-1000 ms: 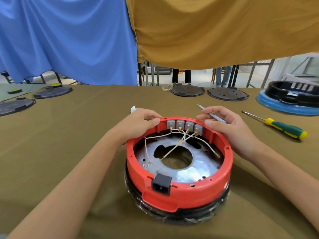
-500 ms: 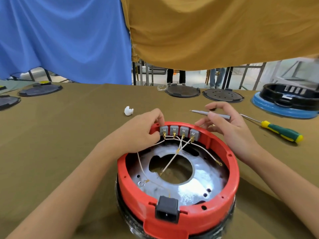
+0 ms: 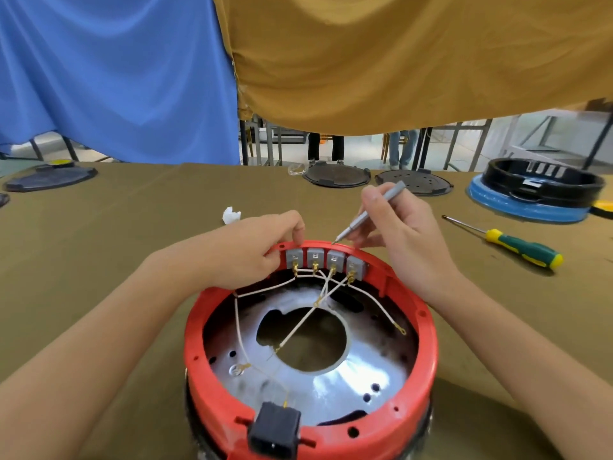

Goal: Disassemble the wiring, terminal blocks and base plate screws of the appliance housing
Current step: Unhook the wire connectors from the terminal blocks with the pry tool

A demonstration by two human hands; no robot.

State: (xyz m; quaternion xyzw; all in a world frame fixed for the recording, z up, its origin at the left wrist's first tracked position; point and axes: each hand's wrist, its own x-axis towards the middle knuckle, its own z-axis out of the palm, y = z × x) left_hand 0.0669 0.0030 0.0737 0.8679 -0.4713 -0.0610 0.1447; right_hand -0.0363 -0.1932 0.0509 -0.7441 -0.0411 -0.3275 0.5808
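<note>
Red housing [image 3: 308, 410] on olive table [image 3: 116, 260], front-centre. L hand [image 3: 245, 257] pinching leftmost grey terminal block [image 3: 294, 257] at far rim. R hand [image 3: 403, 240] pinching thin grey screwdriver [image 3: 368, 212], tip just above blocks. Green-yellow screwdriver [image 3: 517, 247] lying off to right.
</note>
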